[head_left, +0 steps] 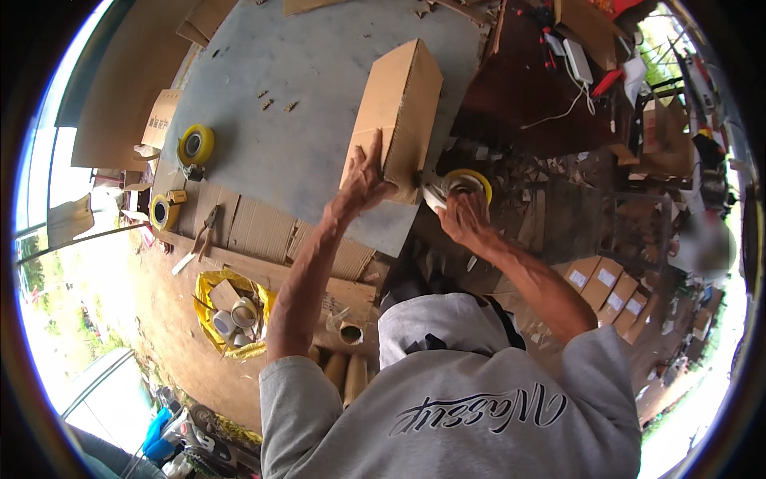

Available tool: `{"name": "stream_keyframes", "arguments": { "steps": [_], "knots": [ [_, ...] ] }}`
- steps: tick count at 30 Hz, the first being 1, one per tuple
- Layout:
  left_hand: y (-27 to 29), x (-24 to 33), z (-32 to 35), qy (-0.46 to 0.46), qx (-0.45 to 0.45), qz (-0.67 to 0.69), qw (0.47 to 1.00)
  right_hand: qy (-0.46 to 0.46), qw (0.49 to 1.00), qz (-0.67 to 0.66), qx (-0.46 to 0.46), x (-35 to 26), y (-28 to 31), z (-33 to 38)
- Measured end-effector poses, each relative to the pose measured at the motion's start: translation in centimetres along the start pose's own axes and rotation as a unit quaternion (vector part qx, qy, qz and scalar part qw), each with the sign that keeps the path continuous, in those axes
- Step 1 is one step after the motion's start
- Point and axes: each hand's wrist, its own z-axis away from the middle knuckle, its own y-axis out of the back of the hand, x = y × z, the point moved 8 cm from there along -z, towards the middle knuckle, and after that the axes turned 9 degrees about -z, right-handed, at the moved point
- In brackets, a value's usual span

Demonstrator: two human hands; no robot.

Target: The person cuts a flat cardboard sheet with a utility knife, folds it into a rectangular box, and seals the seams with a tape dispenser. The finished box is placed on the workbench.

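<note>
A tall closed cardboard box (391, 108) lies on the grey tabletop (287, 152), toward its right side. My left hand (367, 182) rests on the near part of the box, fingers spread out along its top face. Just off the table's right edge, my right hand (464, 214) is closed around a tape dispenser (435, 196) carrying a yellow-rimmed roll of tape (479, 177). The dispenser's front is beside the near right end of the box. Whether tape touches the cardboard is too small to tell.
Another tape dispenser with a yellow roll (195, 146) sits at the table's left, above a second roll (162, 212). Pliers (209, 227) lie on the table's near ledge. Below hangs a yellow bag (209, 307) with cardboard tubes. Labelled cartons (606, 283) stand at right.
</note>
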Motion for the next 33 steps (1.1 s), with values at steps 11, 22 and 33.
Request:
{"name": "stream_keyframes", "arguments": {
  "steps": [11, 22, 33],
  "knots": [
    [-0.7, -0.6, 0.6, 0.077, 0.018, 0.010, 0.997, -0.201, 0.973, -0.025, -0.111, -1.9, -4.1, 0.3],
    [-1.0, -2.0, 1.2, 0.118, 0.012, 0.033, 0.992, -0.208, 0.969, -0.029, -0.128, 0.3, -9.3, 2.3],
    [-11.7, -21.5, 7.2, 0.448, 0.250, 0.541, 0.667, -0.533, 0.806, -0.216, -0.138, 18.6, -4.2, 9.7]
  ]
}}
